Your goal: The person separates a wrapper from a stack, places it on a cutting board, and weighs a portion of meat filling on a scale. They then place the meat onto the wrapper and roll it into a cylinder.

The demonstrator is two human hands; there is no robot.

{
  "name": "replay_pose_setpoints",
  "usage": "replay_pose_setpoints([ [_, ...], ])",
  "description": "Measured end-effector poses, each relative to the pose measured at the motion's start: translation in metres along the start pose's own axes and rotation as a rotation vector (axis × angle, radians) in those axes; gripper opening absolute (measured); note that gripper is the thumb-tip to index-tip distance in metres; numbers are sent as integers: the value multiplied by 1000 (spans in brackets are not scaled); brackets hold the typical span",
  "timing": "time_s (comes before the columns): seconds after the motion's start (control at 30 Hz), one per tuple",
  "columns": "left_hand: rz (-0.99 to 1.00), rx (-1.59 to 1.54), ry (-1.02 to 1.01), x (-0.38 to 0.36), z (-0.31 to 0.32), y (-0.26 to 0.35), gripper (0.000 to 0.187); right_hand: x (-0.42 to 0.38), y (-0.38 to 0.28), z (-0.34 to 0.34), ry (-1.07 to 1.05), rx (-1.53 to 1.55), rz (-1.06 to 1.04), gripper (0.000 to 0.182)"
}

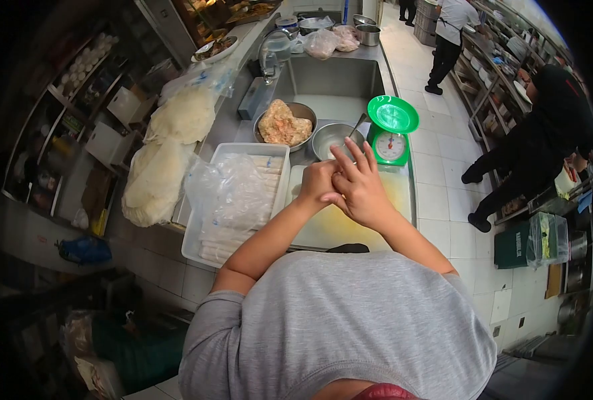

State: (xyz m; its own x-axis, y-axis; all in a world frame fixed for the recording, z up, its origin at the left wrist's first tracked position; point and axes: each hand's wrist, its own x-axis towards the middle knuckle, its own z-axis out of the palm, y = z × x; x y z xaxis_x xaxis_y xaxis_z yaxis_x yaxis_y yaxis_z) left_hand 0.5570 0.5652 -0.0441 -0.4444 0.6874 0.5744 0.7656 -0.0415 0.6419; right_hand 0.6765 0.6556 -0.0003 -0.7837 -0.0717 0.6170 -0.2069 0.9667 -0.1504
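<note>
Over the white cutting board, my hands meet in front of my chest. My left hand is closed, its fingers curled against the palm side of my right hand; whatever they grip is hidden. My right hand has its fingers stretched and spread, with nothing seen in it. Just beyond them sits a metal bowl with a spoon leaning in it. A green kitchen scale stands to the right. Behind on the left, another metal bowl holds a mound of orange-pink minced filling.
Left of the board, a plastic tray holds white rolls partly under a plastic bag. Stacks of pale wrapper sheets lie at the counter's left edge. A sink lies beyond. People stand along the right-hand shelves.
</note>
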Motion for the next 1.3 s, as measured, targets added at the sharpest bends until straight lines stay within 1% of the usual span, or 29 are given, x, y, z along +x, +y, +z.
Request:
replay_pose_setpoints([
  [0.07,-7,3,-18,-4,3,-6,23,4,6,-1,-56,41,-33,40],
  [0.1,21,-37,-22,-5,4,-9,22,3,16,-4,-35,233,-49,39],
  [0.2,-110,-193,-251,-1,-10,-11,20,4,30,-8,71,412,-112,42],
  [0.23,-165,-306,-317,1,-13,-8,20,3,34,-6,56,410,-122,45],
  [0.33,-74,-405,-189,0,-2,1,27,8,37,-6,-118,300,-121,51],
  [0.43,-85,-426,-132,0,2,9,18,5,43,7,-60,691,-42,53],
  [0.5,-263,-657,-83,9,-15,16,28,-3,37,27,149,1269,117,42],
  [0.53,-353,-775,-52,15,-23,19,33,-11,37,36,93,1359,190,39],
  [0.57,-338,-943,61,21,-28,21,40,-18,37,46,42,1447,270,36],
  [0.63,-346,-1207,212,27,-35,15,39,-37,46,55,-365,1207,396,36],
  [0.67,-344,-1335,290,31,-42,11,39,-39,53,53,-438,1227,478,36],
  [0.7,-246,-1431,124,30,-53,-5,37,-40,61,49,-511,1243,557,37],
  [0.73,-290,-1463,199,27,-50,-15,38,-42,70,44,-583,1257,638,38],
  [0.8,-384,-1528,346,23,-46,-5,45,-38,91,30,-345,1209,631,33],
  [0.83,-391,-1607,158,14,-49,-21,72,-34,102,15,-303,1172,618,29],
  [0.93,-568,-1627,-158,-3,-56,-18,95,-11,122,-29,-204,1119,594,22],
  [0.97,-711,-1657,-171,-8,-53,-27,106,-5,126,-38,-177,1112,588,21],
  [1.07,-697,-1659,-636,-17,-38,-68,106,23,120,-53,-262,1122,513,15],
  [1.1,-795,-1528,-590,-15,-34,-58,100,31,117,-53,-319,1125,463,14],
  [1.17,-733,-1502,-787,-11,-21,-70,94,46,101,-44,-338,1164,387,19],
  [1.2,-700,-1486,-884,-6,-17,-65,91,53,94,-40,-348,1183,349,22],
  [1.23,-623,-1544,-860,-4,-10,-57,81,59,92,-34,-415,1222,339,35],
  [1.3,-610,-1671,-704,-2,-5,-45,75,58,87,-3,-197,1343,336,42],
])
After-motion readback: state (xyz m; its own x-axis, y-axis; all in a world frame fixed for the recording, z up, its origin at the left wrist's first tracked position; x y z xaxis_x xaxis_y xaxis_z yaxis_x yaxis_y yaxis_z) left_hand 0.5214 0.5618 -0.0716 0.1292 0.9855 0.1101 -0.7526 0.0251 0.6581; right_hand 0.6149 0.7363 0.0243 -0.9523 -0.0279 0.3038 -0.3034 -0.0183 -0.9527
